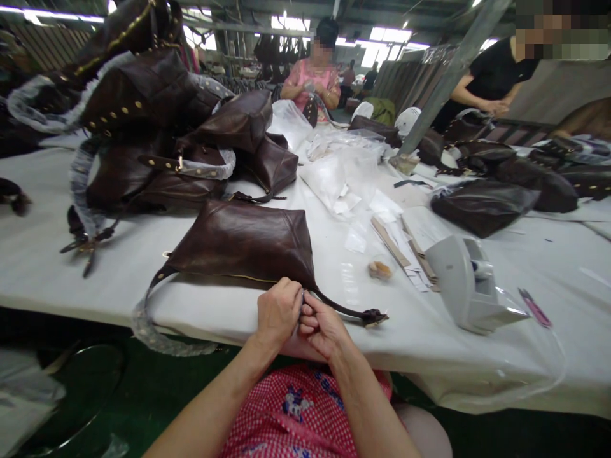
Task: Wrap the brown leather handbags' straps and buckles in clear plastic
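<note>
A dark brown leather bag lies on its side near the table's front edge, its gold zipper facing me. Both my hands meet at the right end of that zipper. My left hand is closed, knuckles up, against the bag's lower edge. Fingers curled in a pinch, my right hand touches it from the right. A small dark bluish bit shows between them, too hidden to name. The bag's thin strap runs right to a buckled end. On the left, its plastic-wrapped handle hangs over the edge.
More brown bags are piled at the left. Clear plastic bags and card strips lie beyond. To the right stand a grey-white dispenser and pink thread snips. Two people work across the table near a slanted post.
</note>
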The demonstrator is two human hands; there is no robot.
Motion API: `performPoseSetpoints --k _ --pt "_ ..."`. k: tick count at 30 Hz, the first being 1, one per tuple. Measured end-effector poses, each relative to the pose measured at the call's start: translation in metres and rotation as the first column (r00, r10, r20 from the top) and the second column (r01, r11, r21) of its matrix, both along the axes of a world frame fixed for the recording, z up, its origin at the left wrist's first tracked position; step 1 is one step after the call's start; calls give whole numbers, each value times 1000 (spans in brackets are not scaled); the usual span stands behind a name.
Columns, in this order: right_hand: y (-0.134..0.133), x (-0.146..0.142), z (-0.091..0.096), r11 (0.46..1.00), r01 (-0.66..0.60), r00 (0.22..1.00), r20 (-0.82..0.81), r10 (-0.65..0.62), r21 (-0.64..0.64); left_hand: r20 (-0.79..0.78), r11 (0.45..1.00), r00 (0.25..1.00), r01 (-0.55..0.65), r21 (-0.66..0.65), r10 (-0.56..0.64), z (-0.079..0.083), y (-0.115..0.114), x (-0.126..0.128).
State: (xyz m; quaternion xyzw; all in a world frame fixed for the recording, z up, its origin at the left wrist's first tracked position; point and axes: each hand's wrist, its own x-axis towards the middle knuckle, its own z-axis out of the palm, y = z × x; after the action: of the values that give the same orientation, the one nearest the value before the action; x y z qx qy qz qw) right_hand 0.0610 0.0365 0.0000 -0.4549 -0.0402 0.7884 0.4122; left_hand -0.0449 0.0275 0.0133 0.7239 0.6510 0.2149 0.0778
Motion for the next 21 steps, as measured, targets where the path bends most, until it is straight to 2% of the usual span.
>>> performPoseSetpoints --k 3,6,9,13,17,19,21 --pt "0 0 3 1000 16 1000 -3 -16 -12 -13 990 991 134 40 -133 -2 0 -4" --pt "0 2 4 1000 10 999 -32 -11 -18 -13 958 963 268 108 -268 -7 -1 -13" --pt "1 3 1 1000 -6 998 -63 5 -11 -6 927 941 333 172 -337 -12 -4 -18" --pt "1 3 -5 1000 -14 998 -58 15 21 148 925 929 302 230 -340 -6 -5 -13" --pt "2 3 -4 1000 -10 996 -92 11 17 407 936 855 223 272 -322 13 -4 -9" --pt "2 4 -3 1000 -31 991 -129 31 3 452 969 866 129 210 -213 18 -6 -13" --pt "3 6 -2 999 -53 987 -153 52 -4 404 994 909 86 62 -104 17 -8 -20"
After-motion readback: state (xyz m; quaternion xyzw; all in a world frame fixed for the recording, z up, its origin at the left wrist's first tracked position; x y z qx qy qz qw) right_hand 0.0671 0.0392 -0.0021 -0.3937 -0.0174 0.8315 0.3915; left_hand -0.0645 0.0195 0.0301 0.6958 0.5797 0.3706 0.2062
